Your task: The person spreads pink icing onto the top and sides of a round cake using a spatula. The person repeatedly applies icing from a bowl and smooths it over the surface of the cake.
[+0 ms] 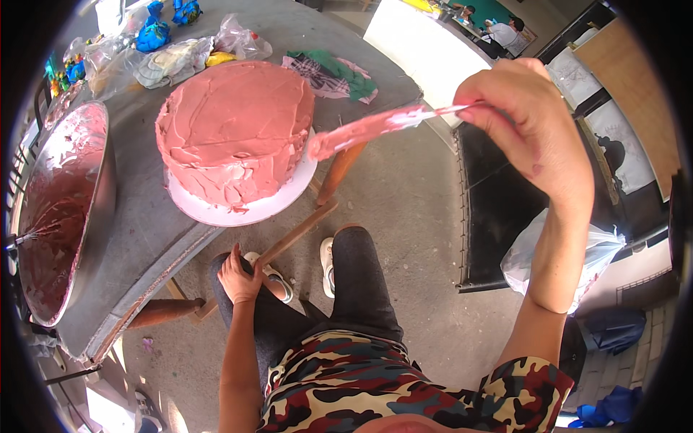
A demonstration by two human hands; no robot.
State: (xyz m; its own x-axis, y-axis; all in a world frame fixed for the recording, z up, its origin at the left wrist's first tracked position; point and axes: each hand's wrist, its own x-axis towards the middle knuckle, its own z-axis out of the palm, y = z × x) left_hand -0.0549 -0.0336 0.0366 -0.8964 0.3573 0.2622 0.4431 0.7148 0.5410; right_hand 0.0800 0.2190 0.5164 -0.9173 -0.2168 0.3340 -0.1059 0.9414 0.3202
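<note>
My right hand (525,122), raised at the right, pinches the thin end of a narrow white spreader (373,127). Pink frosting coats the spreader, and its far tip is close to the right side of a round cake (238,119). Uneven pink frosting with ridges covers the cake's top and the visible side. Under the cake is a round white cake board (227,215), which reaches over the edge of the grey table (143,200). My left hand (238,279) rests on my knee, fingers slightly apart, holding nothing.
At the left stands a large metal bowl (103,168), smeared with frosting, with a whisk (32,235) inside. Plastic bags (116,67), blue bundles (153,35) and a cloth (335,76) lie behind the cake. A wooden table leg (341,168) is below; a person (503,35) sits far off.
</note>
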